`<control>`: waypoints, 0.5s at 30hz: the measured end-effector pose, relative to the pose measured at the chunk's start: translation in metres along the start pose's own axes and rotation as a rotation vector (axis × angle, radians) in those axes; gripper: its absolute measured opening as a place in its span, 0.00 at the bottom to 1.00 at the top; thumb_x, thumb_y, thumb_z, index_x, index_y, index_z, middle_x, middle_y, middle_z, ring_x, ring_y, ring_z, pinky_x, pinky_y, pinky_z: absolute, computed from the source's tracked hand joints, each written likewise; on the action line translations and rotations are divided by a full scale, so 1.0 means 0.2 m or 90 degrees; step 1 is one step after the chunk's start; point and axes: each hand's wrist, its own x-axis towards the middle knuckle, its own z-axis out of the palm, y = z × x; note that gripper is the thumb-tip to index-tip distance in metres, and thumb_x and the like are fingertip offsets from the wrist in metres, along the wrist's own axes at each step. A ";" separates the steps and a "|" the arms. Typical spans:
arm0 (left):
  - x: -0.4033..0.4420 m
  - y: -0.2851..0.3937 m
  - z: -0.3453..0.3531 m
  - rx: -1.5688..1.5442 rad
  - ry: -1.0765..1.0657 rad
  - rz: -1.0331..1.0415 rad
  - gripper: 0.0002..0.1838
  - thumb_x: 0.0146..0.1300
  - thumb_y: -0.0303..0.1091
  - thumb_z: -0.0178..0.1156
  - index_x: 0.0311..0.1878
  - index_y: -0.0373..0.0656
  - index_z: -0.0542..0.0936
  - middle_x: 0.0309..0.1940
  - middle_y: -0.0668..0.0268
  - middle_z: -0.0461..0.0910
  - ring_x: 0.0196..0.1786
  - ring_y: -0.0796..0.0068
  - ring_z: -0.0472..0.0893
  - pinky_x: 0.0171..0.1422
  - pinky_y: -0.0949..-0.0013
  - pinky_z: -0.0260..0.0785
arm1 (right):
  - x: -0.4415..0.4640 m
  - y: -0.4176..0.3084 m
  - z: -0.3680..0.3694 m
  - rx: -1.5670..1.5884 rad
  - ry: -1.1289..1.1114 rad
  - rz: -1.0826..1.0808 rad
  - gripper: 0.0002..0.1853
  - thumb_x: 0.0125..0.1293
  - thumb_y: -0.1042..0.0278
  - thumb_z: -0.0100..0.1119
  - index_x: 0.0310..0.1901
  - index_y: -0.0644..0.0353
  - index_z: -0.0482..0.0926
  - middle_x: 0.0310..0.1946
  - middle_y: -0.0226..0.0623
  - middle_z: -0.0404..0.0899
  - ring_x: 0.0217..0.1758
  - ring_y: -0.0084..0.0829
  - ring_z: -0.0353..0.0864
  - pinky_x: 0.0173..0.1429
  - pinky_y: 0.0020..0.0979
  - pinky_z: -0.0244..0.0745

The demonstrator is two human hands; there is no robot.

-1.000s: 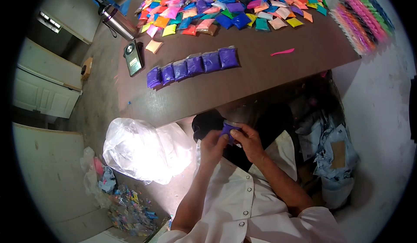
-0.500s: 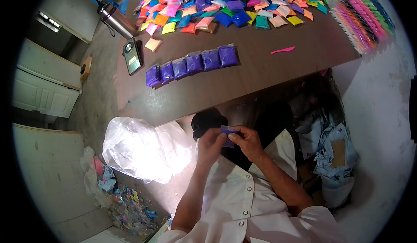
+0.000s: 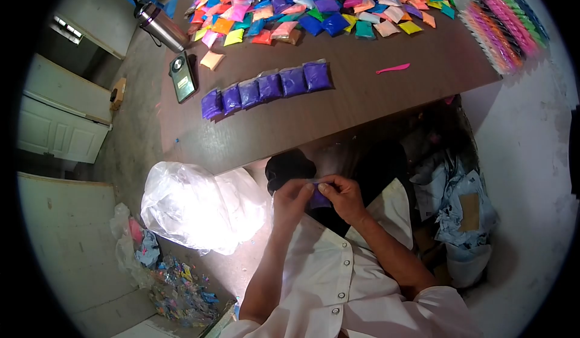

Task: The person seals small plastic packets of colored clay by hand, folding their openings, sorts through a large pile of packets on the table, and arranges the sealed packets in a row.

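Observation:
A small purple packet (image 3: 319, 199) in clear plastic hangs between my two hands, above my lap. My left hand (image 3: 292, 196) pinches its upper edge from the left, thumb on the near face. From the other side my right hand (image 3: 342, 196) grips the same edge, the two thumbs close together. On the table beyond, a row of several purple packets (image 3: 269, 86) lies side by side, slightly slanted. To their right rests a pink plastic knife-shaped tool (image 3: 393, 68).
Many coloured packets (image 3: 314, 6) cover the table's far part. A phone (image 3: 182, 77) and a steel flask (image 3: 162, 27) stand at its left. Bundles of coloured tools (image 3: 504, 27) lie at the right. A white plastic bag (image 3: 202, 208) sits left of my legs; wrappers (image 3: 181, 292) litter the floor.
My fingers have shifted along the packet's top edge, and the thumbs are a little higher. More of the purple body shows below them. The things on the table have not moved.

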 end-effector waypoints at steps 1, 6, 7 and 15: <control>0.00 -0.01 0.00 0.000 0.000 0.000 0.10 0.70 0.31 0.66 0.47 0.32 0.85 0.38 0.64 0.88 0.42 0.80 0.83 0.51 0.74 0.75 | 0.00 -0.01 0.00 -0.029 -0.003 -0.006 0.08 0.73 0.73 0.64 0.50 0.66 0.85 0.34 0.26 0.83 0.36 0.13 0.76 0.41 0.19 0.74; -0.02 0.01 0.01 0.089 0.052 0.074 0.09 0.71 0.32 0.65 0.46 0.34 0.85 0.37 0.64 0.87 0.41 0.81 0.83 0.49 0.74 0.75 | 0.00 -0.06 0.02 -0.018 -0.017 0.011 0.09 0.74 0.70 0.63 0.51 0.65 0.85 0.34 0.25 0.82 0.36 0.14 0.76 0.41 0.19 0.73; -0.02 0.03 0.02 0.089 0.052 0.074 0.09 0.71 0.32 0.65 0.46 0.34 0.85 0.37 0.64 0.87 0.41 0.81 0.83 0.49 0.74 0.75 | 0.00 -0.07 0.03 0.009 -0.020 0.008 0.10 0.74 0.70 0.63 0.50 0.65 0.84 0.34 0.25 0.82 0.35 0.14 0.76 0.41 0.19 0.73; -0.02 0.01 0.02 -0.014 0.042 0.039 0.12 0.73 0.32 0.66 0.53 0.34 0.84 0.39 0.70 0.84 0.39 0.84 0.79 0.45 0.78 0.73 | -0.01 -0.08 0.00 0.001 -0.038 0.027 0.08 0.74 0.69 0.64 0.48 0.62 0.85 0.34 0.23 0.80 0.34 0.13 0.74 0.38 0.20 0.70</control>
